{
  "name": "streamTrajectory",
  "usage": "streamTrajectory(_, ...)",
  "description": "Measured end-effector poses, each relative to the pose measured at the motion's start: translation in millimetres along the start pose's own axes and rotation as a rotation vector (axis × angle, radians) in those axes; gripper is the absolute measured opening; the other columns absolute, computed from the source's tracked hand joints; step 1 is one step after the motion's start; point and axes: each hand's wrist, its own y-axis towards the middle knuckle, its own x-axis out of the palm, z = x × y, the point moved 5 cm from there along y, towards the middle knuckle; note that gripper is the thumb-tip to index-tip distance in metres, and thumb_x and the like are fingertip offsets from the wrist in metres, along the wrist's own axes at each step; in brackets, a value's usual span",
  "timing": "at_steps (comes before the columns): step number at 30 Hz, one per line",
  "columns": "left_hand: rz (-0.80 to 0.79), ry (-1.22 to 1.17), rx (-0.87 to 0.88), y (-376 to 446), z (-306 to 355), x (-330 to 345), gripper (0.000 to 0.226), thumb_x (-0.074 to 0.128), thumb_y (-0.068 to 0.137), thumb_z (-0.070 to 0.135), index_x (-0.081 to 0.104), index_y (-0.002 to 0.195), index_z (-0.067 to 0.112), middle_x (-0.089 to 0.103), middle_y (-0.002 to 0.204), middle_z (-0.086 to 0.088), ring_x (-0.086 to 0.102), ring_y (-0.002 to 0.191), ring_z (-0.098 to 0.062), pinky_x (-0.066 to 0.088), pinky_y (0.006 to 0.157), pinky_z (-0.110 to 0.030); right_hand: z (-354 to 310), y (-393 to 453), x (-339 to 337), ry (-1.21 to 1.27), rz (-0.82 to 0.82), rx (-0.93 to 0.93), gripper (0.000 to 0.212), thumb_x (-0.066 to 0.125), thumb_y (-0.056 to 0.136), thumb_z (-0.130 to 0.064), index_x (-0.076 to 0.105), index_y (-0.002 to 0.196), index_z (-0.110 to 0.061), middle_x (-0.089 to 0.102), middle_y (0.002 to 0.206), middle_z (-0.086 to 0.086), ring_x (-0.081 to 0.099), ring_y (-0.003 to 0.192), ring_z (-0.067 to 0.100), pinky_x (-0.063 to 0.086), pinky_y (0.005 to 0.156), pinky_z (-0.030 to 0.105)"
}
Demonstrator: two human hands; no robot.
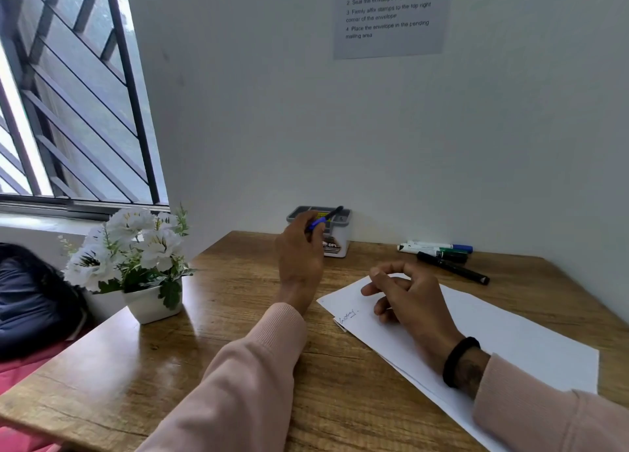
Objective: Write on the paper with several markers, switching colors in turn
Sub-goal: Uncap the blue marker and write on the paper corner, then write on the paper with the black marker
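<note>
From the head view we see our left hand [299,247] raised above the wooden table [211,342], its fingers curled round a blue marker [325,217] whose dark end points up and to the right, in front of a small grey-lidded container [335,238] that stands against the wall. Our right hand [405,295] rests on the white paper [510,336] with fingers loosely curled and holding nothing — a black band sits on that wrist. The paper lies slanted on the right half of the table, with a short handwritten word [348,315] near its left edge. Beyond the paper, near the wall, three more markers lie close together: a blue-capped marker [442,246], a green marker [432,251] and a black marker [452,267], the black one nearest the sheet. To the left stands a white pot of white flowers [136,257] — beside the window. A printed sheet [389,12] hangs on the wall.
</note>
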Motion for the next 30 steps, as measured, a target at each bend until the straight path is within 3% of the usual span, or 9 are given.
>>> streamTrajectory(3, -0.013, -0.028, -0.006, 3, 0, 9, 0.025, 0.069, 0.096, 0.019, 0.069, 0.120, 0.014, 0.077, 0.105, -0.004, 0.073, 0.088, -0.010, 0.060, 0.073, -0.016, 1, 0, -1, 0.002, -0.001, 0.003, 0.015, 0.069, 0.100, -0.028, 0.069, 0.108, -0.015, 0.083, 0.084, 0.003, 0.064, 0.058, 0.015, 0.056, 0.056, 0.026)
streamTrajectory(9, -0.018, -0.055, 0.021, 10, -2, 23, 0.031, 0.070, 0.094, 0.016, 0.066, 0.125, 0.014, 0.075, 0.111, -0.004, 0.075, 0.095, -0.012, 0.063, 0.073, -0.023, 2, 1, 0, -0.004, -0.013, 0.012, 0.013, 0.068, 0.100, -0.028, 0.069, 0.107, -0.016, 0.083, 0.084, 0.001, 0.064, 0.058, 0.014, 0.056, 0.056, 0.025)
streamTrajectory(14, -0.033, -0.116, 0.033, 9, -1, 25, 0.033, 0.067, 0.097, 0.010, 0.065, 0.129, 0.012, 0.072, 0.120, -0.007, 0.072, 0.101, -0.012, 0.052, 0.071, -0.003, 1, -1, -1, -0.003, -0.003, 0.034, 0.014, 0.069, 0.100, -0.028, 0.069, 0.106, -0.016, 0.083, 0.084, 0.001, 0.064, 0.057, 0.013, 0.056, 0.055, 0.024)
streamTrajectory(17, -0.040, -0.117, 0.076, 6, 10, 23, 0.027, 0.068, 0.096, 0.014, 0.069, 0.124, 0.012, 0.074, 0.114, -0.003, 0.072, 0.095, -0.007, 0.052, 0.069, -0.003, -7, 3, -7, 0.055, 0.020, 0.044, 0.011, 0.070, 0.099, -0.026, 0.070, 0.103, -0.016, 0.082, 0.085, 0.005, 0.067, 0.059, 0.015, 0.060, 0.060, 0.030)
streamTrajectory(20, -0.106, -0.046, 0.128, 0, 20, 22, 0.016, 0.070, 0.095, 0.030, 0.076, 0.103, 0.017, 0.077, 0.092, 0.006, 0.072, 0.077, -0.002, 0.056, 0.064, -0.011, -22, 23, -36, 0.033, 0.149, -0.046, 0.008, 0.071, 0.098, -0.023, 0.070, 0.100, -0.015, 0.081, 0.088, 0.007, 0.070, 0.061, 0.015, 0.065, 0.065, 0.035)
streamTrajectory(22, -0.323, 0.007, 0.184, -12, 25, 31, 0.020, 0.067, 0.096, 0.036, 0.077, 0.092, 0.020, 0.073, 0.076, 0.012, 0.066, 0.065, 0.001, 0.051, 0.058, -0.013, -29, 39, -67, -0.191, 0.278, -0.212, 0.007, 0.071, 0.096, -0.022, 0.070, 0.097, -0.015, 0.080, 0.089, 0.005, 0.072, 0.069, 0.018, 0.064, 0.071, 0.040)
streamTrajectory(25, -0.605, 0.082, 0.312, -36, 30, 47, 0.031, 0.055, 0.102, 0.041, 0.078, 0.093, 0.021, 0.074, 0.080, 0.012, 0.066, 0.068, 0.000, 0.053, 0.063, -0.022, -12, 60, -105, -0.829, 0.299, -0.341, 0.015, 0.068, 0.093, -0.018, 0.068, 0.108, -0.015, 0.073, 0.105, 0.007, 0.067, 0.096, 0.029, 0.053, 0.087, 0.040)
streamTrajectory(28, -0.809, 0.106, 0.302, -52, 34, 59, 0.045, 0.040, 0.104, 0.053, 0.076, 0.110, 0.026, 0.077, 0.105, 0.011, 0.068, 0.088, -0.002, 0.054, 0.077, -0.023, 25, 74, -124, -1.159, 0.138, -0.127, 0.046, 0.061, 0.097, -0.024, 0.055, 0.142, -0.019, 0.063, 0.131, 0.018, 0.058, 0.120, 0.041, 0.049, 0.102, 0.048)
streamTrajectory(30, -0.901, 0.127, 0.256, -58, 34, 63, 0.052, 0.032, 0.105, 0.057, 0.075, 0.115, 0.029, 0.074, 0.114, 0.010, 0.065, 0.095, -0.003, 0.051, 0.082, -0.023, 33, 77, -126, -1.222, 0.097, -0.062, 0.048, 0.057, 0.099, -0.031, 0.052, 0.146, -0.020, 0.065, 0.136, 0.015, 0.059, 0.122, 0.039, 0.052, 0.100, 0.048)
